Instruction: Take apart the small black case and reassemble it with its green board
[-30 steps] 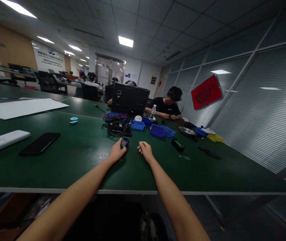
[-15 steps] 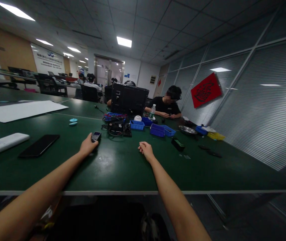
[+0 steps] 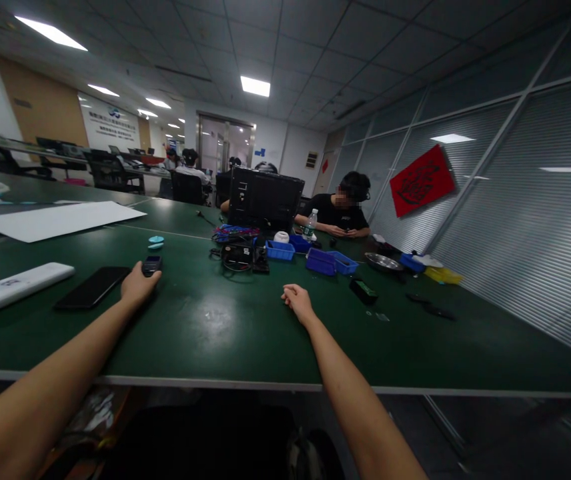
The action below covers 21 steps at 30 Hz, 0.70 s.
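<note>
My left hand [image 3: 137, 285] is closed round a small dark handheld device with a grey screen [image 3: 152, 265], on or just over the green table. Its kind is not clear, and my fingers hide its lower part. Just beyond it lies a light-blue rounded object [image 3: 156, 243] in two parts. A black smartphone [image 3: 93, 288] lies left of my left hand. My right hand [image 3: 299, 303] rests on the tabletop to the right of centre, fingers loosely bent and slightly apart, holding nothing visible.
A long white device [image 3: 25, 285] and a white sheet [image 3: 60, 220] lie left. Ahead stand a black monitor [image 3: 265, 199], cables, a baseball [image 3: 281, 237], blue trays [image 3: 321, 261] and a bottle [image 3: 310, 225]. A co-worker [image 3: 340, 210] sits across; a black box [image 3: 363, 291] is at right.
My left hand has moved left with the handheld device, closer to the smartphone and the light-blue object. My right hand stays in about the same place, its fingers slightly looser. The view has turned slightly left.
</note>
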Available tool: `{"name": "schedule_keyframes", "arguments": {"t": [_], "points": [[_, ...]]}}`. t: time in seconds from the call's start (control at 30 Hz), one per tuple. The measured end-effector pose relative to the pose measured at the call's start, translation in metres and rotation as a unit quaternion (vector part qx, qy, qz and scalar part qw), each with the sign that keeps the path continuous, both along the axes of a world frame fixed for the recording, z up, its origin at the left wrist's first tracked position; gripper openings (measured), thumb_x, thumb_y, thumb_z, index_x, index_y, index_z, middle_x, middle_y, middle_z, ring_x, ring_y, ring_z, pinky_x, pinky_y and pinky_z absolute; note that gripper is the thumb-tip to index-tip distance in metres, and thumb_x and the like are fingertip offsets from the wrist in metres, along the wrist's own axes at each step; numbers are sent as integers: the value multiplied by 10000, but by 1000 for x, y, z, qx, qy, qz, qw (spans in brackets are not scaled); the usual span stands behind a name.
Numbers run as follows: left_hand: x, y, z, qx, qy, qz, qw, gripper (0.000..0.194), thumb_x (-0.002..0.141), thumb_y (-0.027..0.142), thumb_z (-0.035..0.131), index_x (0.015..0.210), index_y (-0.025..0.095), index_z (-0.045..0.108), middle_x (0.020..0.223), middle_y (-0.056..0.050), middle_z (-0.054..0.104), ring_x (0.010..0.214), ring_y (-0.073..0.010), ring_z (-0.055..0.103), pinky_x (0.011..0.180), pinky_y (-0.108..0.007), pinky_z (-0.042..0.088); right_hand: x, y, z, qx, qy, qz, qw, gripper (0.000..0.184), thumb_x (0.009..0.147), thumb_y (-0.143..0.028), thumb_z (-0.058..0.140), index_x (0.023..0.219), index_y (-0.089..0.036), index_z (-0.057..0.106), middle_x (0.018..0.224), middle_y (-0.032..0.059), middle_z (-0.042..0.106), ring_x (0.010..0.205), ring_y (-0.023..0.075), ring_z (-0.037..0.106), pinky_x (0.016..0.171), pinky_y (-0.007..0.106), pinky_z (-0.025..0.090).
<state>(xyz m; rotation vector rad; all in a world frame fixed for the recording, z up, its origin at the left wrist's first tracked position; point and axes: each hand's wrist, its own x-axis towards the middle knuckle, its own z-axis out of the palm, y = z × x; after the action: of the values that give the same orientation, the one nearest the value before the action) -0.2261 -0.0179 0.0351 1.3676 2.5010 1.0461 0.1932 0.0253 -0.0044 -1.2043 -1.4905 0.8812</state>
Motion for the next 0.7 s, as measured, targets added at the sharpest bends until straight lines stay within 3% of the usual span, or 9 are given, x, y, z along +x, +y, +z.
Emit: {"name": "schedule_keyframes", "arguments": {"t": [0.13,0.23,0.5,0.6,0.7], "points": [[28,-3,-1,-21,12,-51,998,616,750,446,452,1256,100,401,1150,-171,563,1022,-299,546,803,-362,439,-1,1,0,-3,-3,-2,1000,250,681,-294,498,857,-131,569,609,7,585,453,86,469,416,196,347],[64,-2,-4,-28,16,-97,995,649,744,430,470,1286,88,364,1208,-171,524,1079,-282,512,856,-333,411,-1,1,-1,2,-7,2,1000,243,676,-290,500,847,-132,569,604,4,582,450,86,468,425,199,352],[202,3,-24,46,-57,-244,967,526,725,384,531,1188,148,445,1094,-120,597,996,-222,563,822,-303,423,-2,2,-2,10,-23,2,1000,284,716,-346,481,876,-128,566,640,18,581,462,96,470,467,225,387],[247,8,-33,89,-128,-324,933,460,742,326,523,1170,165,469,1105,-100,596,1027,-199,548,847,-288,415,-7,-7,4,42,-69,-21,996,380,774,-418,426,994,-135,552,756,49,607,591,129,539,579,254,434],[268,16,-43,124,-243,-330,904,493,807,315,439,1260,127,395,1142,-127,575,1050,-191,537,860,-287,416,-16,-22,11,81,-206,-50,974,472,788,-442,445,1182,-183,465,977,76,602,835,172,563,752,282,421]]}}
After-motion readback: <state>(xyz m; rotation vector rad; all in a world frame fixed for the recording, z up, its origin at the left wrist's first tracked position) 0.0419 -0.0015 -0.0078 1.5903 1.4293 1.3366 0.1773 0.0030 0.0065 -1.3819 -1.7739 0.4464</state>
